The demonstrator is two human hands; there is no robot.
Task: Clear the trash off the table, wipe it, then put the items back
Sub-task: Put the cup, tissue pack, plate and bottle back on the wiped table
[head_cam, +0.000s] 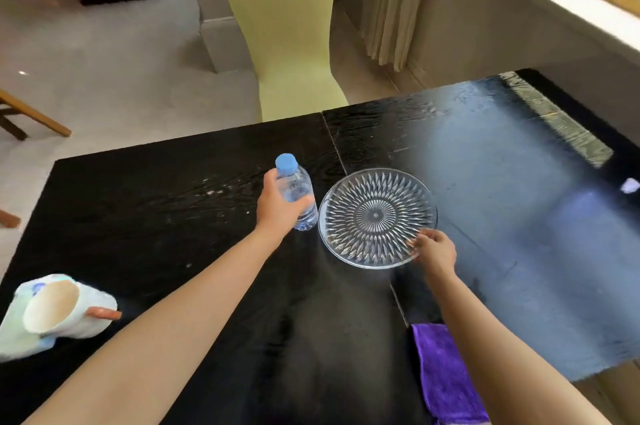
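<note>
A clear water bottle [298, 189] with a blue cap stands upright near the middle of the black table [166, 217], and my left hand [277, 206] is wrapped around it. Just to its right lies a cut-glass plate [375, 217]; my right hand [434, 250] pinches its near right rim. A purple cloth [446, 376] lies at the table's near edge, partly under my right forearm. The table surface looks wet and streaked.
A white paper cup lying on its side in a crumpled white wrapper [52, 314] sits at the near left corner. A small white scrap [629, 186] lies at the far right. A yellow-green chair [291, 30] stands behind the table.
</note>
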